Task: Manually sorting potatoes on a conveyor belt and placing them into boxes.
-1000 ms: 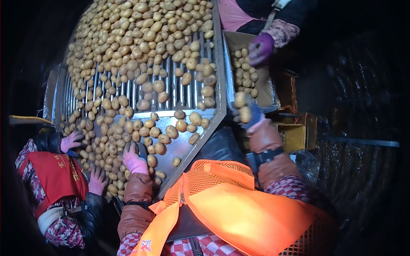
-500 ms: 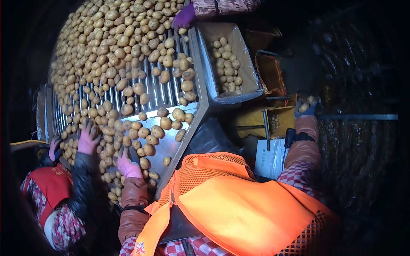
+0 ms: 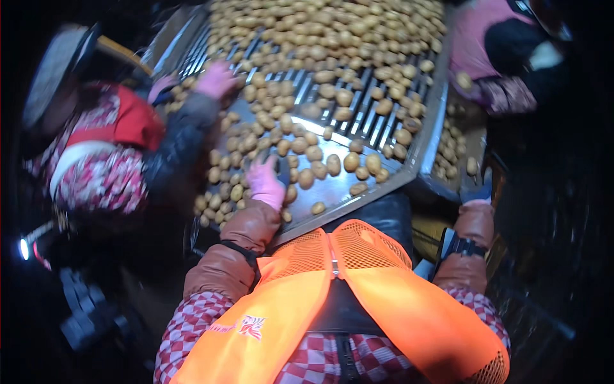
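My left hand (image 3: 267, 179), in a pink and dark glove, lies over potatoes (image 3: 306, 178) on the metal sorting table (image 3: 332, 197). Its fingers are spread among them, gripping none that I can make out. At the right, my right hand (image 3: 476, 189), in a dark and blue glove, reaches to the near end of a lined box (image 3: 437, 137) partly filled with potatoes. The fingers are apart, and a single potato (image 3: 472, 166) is just beyond their tips; motion blur hides whether it touches them.
Another person's pink-gloved hand (image 3: 217, 80) works over the table at the left. A co-worker in pink (image 3: 483, 45) leans in by the box, a potato (image 3: 464, 80) at their glove. Metal bars (image 3: 377, 121) carry a large potato heap (image 3: 332, 29). A yellow bag (image 3: 430, 227) sits below the box.
The whole view has swung round. My right hand, earlier beside the yellow bag with potatoes in it, is now at the box with its fingers apart. My left hand remains among the potatoes.
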A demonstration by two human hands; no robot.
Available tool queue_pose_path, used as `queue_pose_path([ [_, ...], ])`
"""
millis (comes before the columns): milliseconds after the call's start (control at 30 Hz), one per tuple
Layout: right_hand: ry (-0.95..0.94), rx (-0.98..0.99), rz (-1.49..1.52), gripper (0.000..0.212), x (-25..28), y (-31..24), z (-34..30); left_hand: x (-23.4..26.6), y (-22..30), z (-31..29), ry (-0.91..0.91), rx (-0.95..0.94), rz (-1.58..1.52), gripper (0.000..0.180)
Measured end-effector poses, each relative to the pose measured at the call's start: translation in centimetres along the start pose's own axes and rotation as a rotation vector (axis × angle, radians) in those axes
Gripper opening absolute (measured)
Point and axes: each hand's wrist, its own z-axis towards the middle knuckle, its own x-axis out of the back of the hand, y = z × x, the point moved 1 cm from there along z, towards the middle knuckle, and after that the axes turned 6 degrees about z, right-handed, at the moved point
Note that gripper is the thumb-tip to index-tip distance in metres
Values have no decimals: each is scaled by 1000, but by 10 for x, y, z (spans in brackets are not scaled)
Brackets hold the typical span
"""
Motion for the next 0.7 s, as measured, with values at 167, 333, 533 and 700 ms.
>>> queue_pose_path([
  [167,189,135,-974,58,-2,123,54,14,0,-42,-84,-453,27,49],
  [333,-12,189,-1612,44,-11,201,122,22,-74,-74,-92,-123,60,43],
  [533,-82,66,-2605,54,-65,337,99,41,-54,-62,-172,306,187,27],
  [700,-883,-230,-2244,58,-37,389,77,21,-34,60,149,-121,176,38],
])
